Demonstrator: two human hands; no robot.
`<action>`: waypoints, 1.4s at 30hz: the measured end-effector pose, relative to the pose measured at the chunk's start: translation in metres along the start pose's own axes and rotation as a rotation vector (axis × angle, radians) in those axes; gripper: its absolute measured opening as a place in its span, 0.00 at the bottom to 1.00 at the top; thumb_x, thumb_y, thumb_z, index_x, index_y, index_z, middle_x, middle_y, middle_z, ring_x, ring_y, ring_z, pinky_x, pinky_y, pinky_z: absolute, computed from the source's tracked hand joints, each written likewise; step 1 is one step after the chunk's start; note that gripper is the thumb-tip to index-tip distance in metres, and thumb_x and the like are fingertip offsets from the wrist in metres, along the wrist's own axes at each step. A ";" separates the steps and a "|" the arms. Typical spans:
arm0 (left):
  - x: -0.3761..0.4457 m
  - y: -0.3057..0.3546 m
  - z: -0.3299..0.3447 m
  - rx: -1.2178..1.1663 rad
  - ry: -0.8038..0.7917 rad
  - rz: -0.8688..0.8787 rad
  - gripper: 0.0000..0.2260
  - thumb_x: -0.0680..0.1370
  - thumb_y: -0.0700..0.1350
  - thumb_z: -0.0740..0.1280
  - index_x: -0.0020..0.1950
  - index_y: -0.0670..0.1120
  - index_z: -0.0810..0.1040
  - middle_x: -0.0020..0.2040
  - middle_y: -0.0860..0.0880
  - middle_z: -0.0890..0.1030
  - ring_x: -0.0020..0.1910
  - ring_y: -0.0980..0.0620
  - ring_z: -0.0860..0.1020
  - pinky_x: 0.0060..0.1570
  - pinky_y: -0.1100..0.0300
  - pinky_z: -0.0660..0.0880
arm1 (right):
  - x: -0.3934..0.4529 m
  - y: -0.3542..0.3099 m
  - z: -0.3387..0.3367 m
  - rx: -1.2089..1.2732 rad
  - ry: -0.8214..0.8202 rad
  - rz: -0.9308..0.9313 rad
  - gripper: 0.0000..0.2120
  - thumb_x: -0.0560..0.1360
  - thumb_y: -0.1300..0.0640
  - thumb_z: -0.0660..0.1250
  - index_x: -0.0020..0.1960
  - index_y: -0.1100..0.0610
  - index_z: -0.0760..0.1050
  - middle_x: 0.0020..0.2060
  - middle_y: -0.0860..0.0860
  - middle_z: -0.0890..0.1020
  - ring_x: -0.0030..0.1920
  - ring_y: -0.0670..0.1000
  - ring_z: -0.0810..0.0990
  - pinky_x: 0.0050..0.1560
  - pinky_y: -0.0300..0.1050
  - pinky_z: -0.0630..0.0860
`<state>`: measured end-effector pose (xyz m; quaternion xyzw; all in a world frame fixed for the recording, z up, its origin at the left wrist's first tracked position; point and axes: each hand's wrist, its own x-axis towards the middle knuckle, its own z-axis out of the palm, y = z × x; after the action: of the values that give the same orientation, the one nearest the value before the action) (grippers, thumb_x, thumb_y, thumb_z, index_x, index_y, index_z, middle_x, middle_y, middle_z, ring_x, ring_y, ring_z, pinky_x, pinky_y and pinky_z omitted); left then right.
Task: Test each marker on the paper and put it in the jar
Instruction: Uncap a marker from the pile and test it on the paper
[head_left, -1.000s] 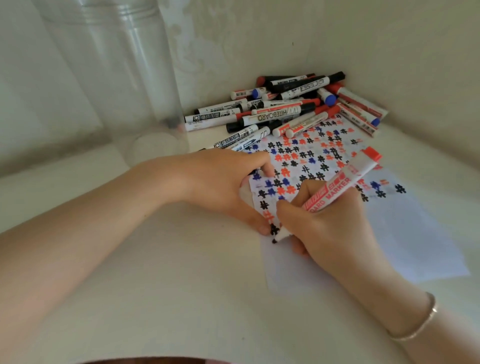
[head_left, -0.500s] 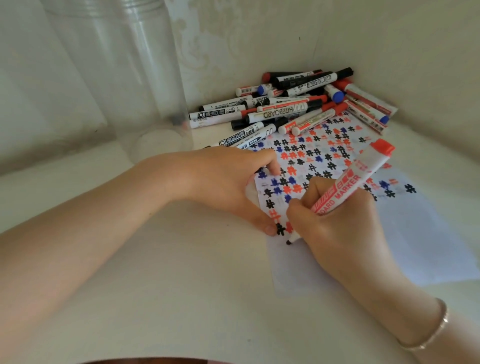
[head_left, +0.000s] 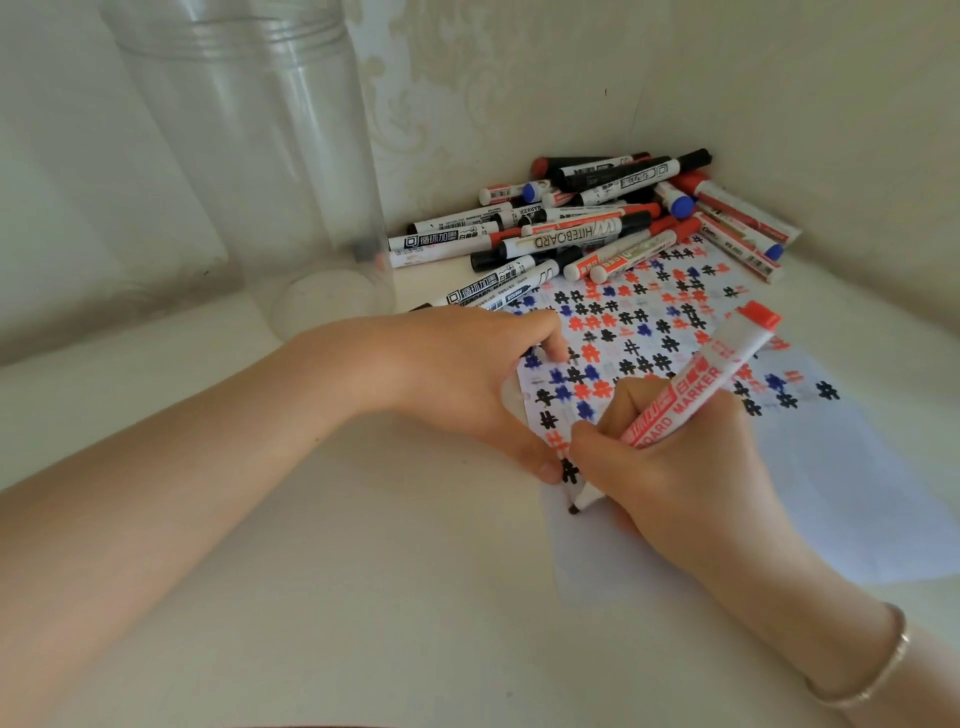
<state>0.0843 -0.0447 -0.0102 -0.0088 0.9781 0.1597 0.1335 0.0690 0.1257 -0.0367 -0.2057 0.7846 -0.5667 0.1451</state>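
the right hand (head_left: 675, 467) grips a red marker (head_left: 696, 384), tip down on the paper (head_left: 857, 493); the left hand (head_left: 457, 379) presses the paper's left edge onto the pale counter (head_left: 311, 597). since earlier the tip slid nearer. far left, the clear jar (head_left: 249, 156) stands by the wall; a marker pile (head_left: 597, 223) fills the far corner.

The right hand (head_left: 675, 467) is carrying the red marker (head_left: 691, 384) down the left edge of the paper (head_left: 857, 493), toward the near side. Its tip is now sitting on bare white paper just below the lowest black mark, where a second ago it was beside that mark. The marker's capped far end is rising and tilting more upright.
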 end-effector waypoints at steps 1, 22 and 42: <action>0.000 0.000 0.000 0.001 0.001 0.001 0.36 0.58 0.70 0.73 0.61 0.64 0.64 0.34 0.64 0.67 0.34 0.64 0.69 0.33 0.66 0.61 | 0.000 0.001 0.000 0.010 0.013 -0.002 0.13 0.69 0.68 0.68 0.31 0.70 0.67 0.15 0.48 0.72 0.15 0.44 0.68 0.19 0.31 0.64; 0.001 -0.012 0.001 -0.174 -0.001 0.053 0.26 0.71 0.65 0.66 0.65 0.62 0.61 0.36 0.58 0.72 0.33 0.61 0.71 0.36 0.57 0.68 | 0.017 0.004 -0.021 0.775 0.043 0.060 0.06 0.67 0.59 0.70 0.32 0.57 0.75 0.30 0.54 0.79 0.26 0.49 0.77 0.28 0.39 0.75; 0.004 -0.004 0.009 -0.372 0.160 0.217 0.06 0.80 0.47 0.62 0.49 0.57 0.66 0.46 0.57 0.81 0.45 0.60 0.78 0.47 0.57 0.74 | 0.022 0.009 -0.025 0.829 0.028 0.045 0.05 0.66 0.62 0.67 0.35 0.59 0.71 0.30 0.58 0.80 0.30 0.53 0.80 0.35 0.42 0.79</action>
<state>0.0832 -0.0459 -0.0205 0.0595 0.9345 0.3493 0.0335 0.0368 0.1379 -0.0378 -0.1049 0.4963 -0.8340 0.2171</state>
